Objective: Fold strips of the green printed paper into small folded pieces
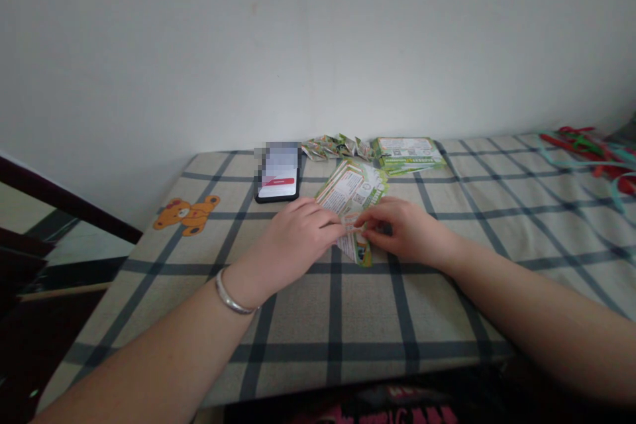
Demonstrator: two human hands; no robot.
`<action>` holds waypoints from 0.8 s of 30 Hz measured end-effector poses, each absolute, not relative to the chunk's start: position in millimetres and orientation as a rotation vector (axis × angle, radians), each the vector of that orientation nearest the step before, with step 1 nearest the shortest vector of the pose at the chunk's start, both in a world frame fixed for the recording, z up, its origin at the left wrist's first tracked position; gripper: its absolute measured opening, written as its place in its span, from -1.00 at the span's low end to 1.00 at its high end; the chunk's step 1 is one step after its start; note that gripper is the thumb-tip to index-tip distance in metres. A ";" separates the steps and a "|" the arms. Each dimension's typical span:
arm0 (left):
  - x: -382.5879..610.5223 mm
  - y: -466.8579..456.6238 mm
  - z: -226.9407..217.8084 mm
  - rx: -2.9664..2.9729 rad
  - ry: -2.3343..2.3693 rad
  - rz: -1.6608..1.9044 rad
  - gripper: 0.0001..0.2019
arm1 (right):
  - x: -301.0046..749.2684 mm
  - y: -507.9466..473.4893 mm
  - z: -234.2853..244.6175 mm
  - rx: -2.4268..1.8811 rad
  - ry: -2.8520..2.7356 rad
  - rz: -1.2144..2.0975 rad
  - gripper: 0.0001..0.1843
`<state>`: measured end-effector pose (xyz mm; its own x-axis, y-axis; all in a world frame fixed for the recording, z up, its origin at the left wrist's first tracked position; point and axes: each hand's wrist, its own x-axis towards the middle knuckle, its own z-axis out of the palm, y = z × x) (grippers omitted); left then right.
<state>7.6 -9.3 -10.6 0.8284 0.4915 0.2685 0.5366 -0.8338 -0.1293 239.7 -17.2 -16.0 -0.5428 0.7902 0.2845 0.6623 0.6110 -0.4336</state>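
Note:
My left hand, with a silver bangle on the wrist, presses its thumb and fingers on a green-and-white printed paper sheet. My right hand pinches the same sheet from the other side with thumb and index finger. The sheet looks folded at an angle, one pointed part hanging toward me; the fingers hide its middle. Just beyond it, partly under my left fingers, lies a fanned stack of similar printed sheets.
A black phone lies behind my left hand. Several small folded paper pieces and another pile of printed sheets sit by the wall. A bear picture is at left; red, green and teal strips lie at right on the checked tablecloth.

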 end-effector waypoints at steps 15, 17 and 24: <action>5.5 -9.1 -14.5 -2.840 -0.798 -0.369 -0.79 | 261.2 -4.5 -11.8 -0.903 -2.610 0.227 -0.68; 5.3 -8.5 -15.3 -2.823 -0.804 -0.355 -0.80 | 261.2 -3.4 -12.4 -0.860 -2.641 0.258 -0.69; 6.3 -10.6 -13.7 -2.880 -0.858 -0.398 -0.83 | 254.9 -7.8 -12.2 -0.911 -2.675 0.120 -0.77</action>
<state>6.3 -10.6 -13.7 0.8060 0.5217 0.2796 0.5505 -0.8343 -0.0302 254.9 -7.8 -12.2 -0.7489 0.6077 0.2642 0.5816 0.7939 -0.1776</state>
